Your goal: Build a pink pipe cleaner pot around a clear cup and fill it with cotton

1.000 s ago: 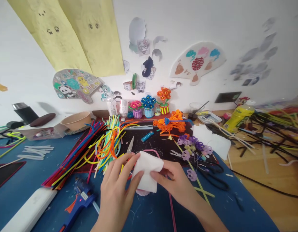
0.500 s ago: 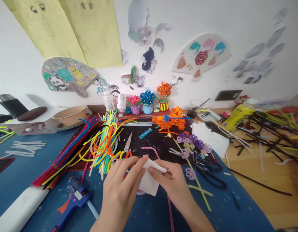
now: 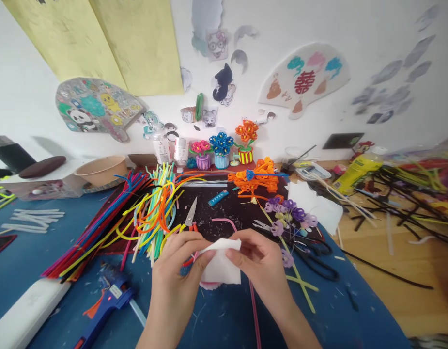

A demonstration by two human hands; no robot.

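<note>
Between my hands is a folded piece of white paper (image 3: pixel 224 266), perhaps tissue, its top edge bent over. My left hand (image 3: pixel 180 276) pinches its left side between thumb and fingers, and my right hand (image 3: pixel 262 261) grips the right side, thumb on the front. Under the paper's lower edge a pink, scalloped piece (image 3: pixel 210 286) peeks out, mostly hidden. A pink pipe cleaner (image 3: pixel 254 315) runs along the mat past my right hand. Orange-handled scissors (image 3: pixel 191 215) lie just beyond my left hand, handles partly covered.
A blue glue gun (image 3: pixel 113 295) and a white case (image 3: pixel 33 310) lie at left. Bundled pipe cleaners (image 3: pixel 158 208) fill the left middle. Purple flowers (image 3: pixel 291 213) and black scissors (image 3: pixel 314 257) lie right. Three small flower pots (image 3: pixel 222 160) stand along the wall.
Both hands have turned the white paper more square to me, and its top edge is now folded over. My left fingers have shifted from across its top to its left side.
</note>
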